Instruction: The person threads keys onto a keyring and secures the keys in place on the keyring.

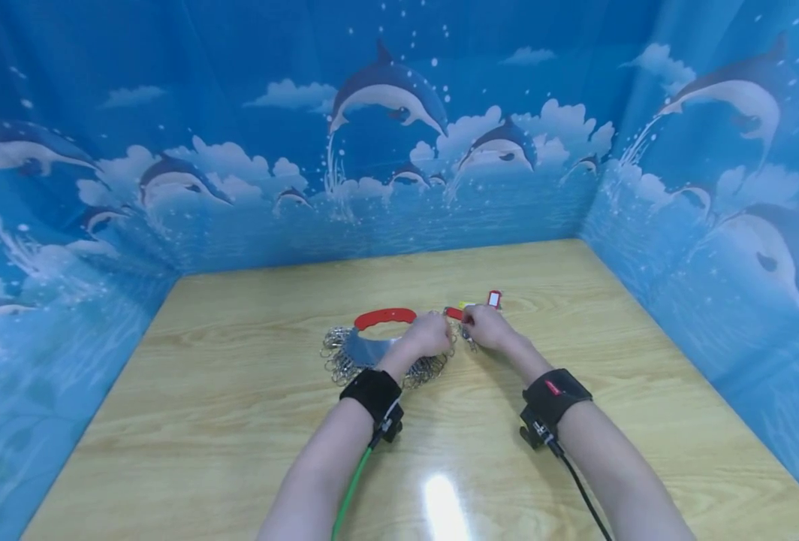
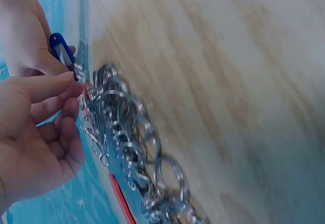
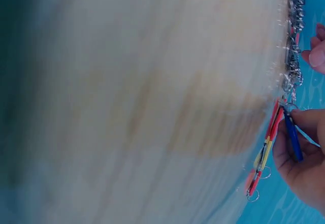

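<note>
Bare forearms (image 1: 315,473) reach forward over a pale wood-grain bench (image 1: 237,428), each wearing a black wrist strap (image 1: 557,398); a green cable (image 1: 354,488) runs from the left strap and a black cable (image 1: 583,488) from the right. Beyond them, the right hand (image 1: 487,327) has its thumb and fingers clamped on a blue plastic key tag (image 3: 292,135) near its ringed end. The left hand (image 1: 429,335) is close by, fingers curled and thumb near the forefinger; whether anything is pinched there I cannot tell. Below and beside it on the bench lies a holder with a red scalloped handle (image 1: 384,315) and a blue-grey plate (image 1: 366,349), fringed by many silver metal rings (image 1: 339,357). Just past the right hand are a yellow tag (image 1: 465,305) and a red tag with a white label (image 1: 494,299). Dolphin-printed blue curtains (image 1: 237,225) border the bench.
</note>
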`<state>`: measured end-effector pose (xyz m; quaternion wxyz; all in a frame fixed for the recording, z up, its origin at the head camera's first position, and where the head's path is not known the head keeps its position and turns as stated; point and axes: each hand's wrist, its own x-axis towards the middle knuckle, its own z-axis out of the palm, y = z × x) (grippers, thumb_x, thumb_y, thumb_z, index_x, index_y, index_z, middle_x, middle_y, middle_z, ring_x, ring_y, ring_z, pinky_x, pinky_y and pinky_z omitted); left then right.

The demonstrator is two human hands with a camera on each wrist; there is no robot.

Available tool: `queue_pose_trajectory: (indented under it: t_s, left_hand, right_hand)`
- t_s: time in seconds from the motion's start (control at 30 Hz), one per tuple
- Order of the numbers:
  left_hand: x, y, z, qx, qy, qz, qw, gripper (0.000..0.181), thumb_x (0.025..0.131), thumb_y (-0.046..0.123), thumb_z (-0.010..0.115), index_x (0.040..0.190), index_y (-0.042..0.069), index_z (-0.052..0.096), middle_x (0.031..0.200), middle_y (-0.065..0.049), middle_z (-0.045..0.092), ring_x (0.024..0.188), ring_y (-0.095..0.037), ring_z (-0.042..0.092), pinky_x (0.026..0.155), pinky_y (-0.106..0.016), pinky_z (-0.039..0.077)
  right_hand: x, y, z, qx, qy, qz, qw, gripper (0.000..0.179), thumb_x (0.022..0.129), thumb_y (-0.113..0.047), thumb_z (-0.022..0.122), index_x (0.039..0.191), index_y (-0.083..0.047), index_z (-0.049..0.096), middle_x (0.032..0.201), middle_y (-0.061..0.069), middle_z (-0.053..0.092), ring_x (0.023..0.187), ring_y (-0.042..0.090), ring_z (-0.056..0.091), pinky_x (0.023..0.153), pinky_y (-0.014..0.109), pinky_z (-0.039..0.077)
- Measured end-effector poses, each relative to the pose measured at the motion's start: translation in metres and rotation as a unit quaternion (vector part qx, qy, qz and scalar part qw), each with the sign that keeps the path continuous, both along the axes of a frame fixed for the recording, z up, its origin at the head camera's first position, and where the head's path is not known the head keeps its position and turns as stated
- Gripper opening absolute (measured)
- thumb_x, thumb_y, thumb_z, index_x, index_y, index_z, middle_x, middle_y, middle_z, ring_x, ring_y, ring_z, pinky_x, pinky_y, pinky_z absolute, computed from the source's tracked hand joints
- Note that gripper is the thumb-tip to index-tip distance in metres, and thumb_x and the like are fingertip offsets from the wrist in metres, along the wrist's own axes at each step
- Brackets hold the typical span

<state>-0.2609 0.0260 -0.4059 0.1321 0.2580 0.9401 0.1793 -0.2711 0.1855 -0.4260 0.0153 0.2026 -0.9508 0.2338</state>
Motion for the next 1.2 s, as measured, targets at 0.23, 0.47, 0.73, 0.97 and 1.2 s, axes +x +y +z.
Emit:
queue_pose_trajectory:
  t_s: [0.23, 0.47, 0.73, 0.97, 1.2]
  left_hand:
    - [0.006, 0.007, -0.006, -0.065, 0.024, 0.015, 0.9975, 0.032, 0.076, 0.027, 0.071, 0.058, 0.015, 0.047, 0.062, 0.002, 0.052, 0.062, -0.015, 0.052, 0.057, -0.029, 0.043]
    - [0.011, 0.013, -0.011, -0.105, 0.036, 0.007, 0.9938, 0.016, 0.079, 0.013, 0.063, 0.067, 0.012, 0.052, 0.083, -0.004, 0.062, 0.073, -0.017, 0.058, 0.057, -0.031, 0.046]
    - [0.023, 0.026, -0.005, -0.195, 0.086, 0.023, 0.9769, 0.009, 0.081, 0.015, 0.062, 0.089, 0.015, 0.065, 0.094, 0.0, 0.065, 0.081, -0.017, 0.061, 0.067, -0.035, 0.048]
    - [0.031, 0.039, -0.01, -0.268, 0.176, 0.008, 0.9472, 0.014, 0.085, 0.022, 0.06, 0.097, 0.019, 0.068, 0.093, 0.0, 0.066, 0.082, -0.016, 0.061, 0.07, -0.037, 0.048]
    - [0.026, 0.034, -0.02, -0.258, 0.157, 0.022, 0.953, 0.023, 0.084, 0.025, 0.059, 0.103, 0.017, 0.067, 0.102, -0.001, 0.064, 0.09, -0.02, 0.06, 0.075, -0.038, 0.046]
  right_hand:
    - [0.0, 0.002, -0.003, 0.039, -0.022, -0.023, 0.9987, 0.005, 0.083, -0.004, 0.06, 0.085, -0.001, 0.063, 0.079, 0.01, 0.063, 0.076, 0.026, 0.06, 0.071, 0.039, 0.048]
    - [0.003, 0.009, -0.002, 0.055, -0.03, -0.045, 0.997, 0.012, 0.084, -0.01, 0.061, 0.088, 0.0, 0.065, 0.08, 0.01, 0.063, 0.077, 0.027, 0.059, 0.073, 0.041, 0.047]
    - [0.001, 0.026, 0.001, 0.015, -0.027, -0.082, 0.9961, 0.018, 0.087, -0.01, 0.055, 0.096, 0.004, 0.064, 0.084, 0.014, 0.062, 0.077, 0.028, 0.057, 0.07, 0.041, 0.046]
    - [-0.005, 0.039, 0.006, -0.011, -0.016, -0.115, 0.9932, 0.018, 0.089, -0.008, 0.051, 0.092, 0.005, 0.064, 0.085, 0.017, 0.06, 0.073, 0.027, 0.054, 0.066, 0.04, 0.044]
    - [-0.023, 0.05, 0.01, -0.006, -0.001, -0.156, 0.9877, 0.021, 0.088, -0.005, 0.048, 0.1, 0.008, 0.059, 0.095, 0.024, 0.058, 0.085, 0.035, 0.055, 0.073, 0.044, 0.045]
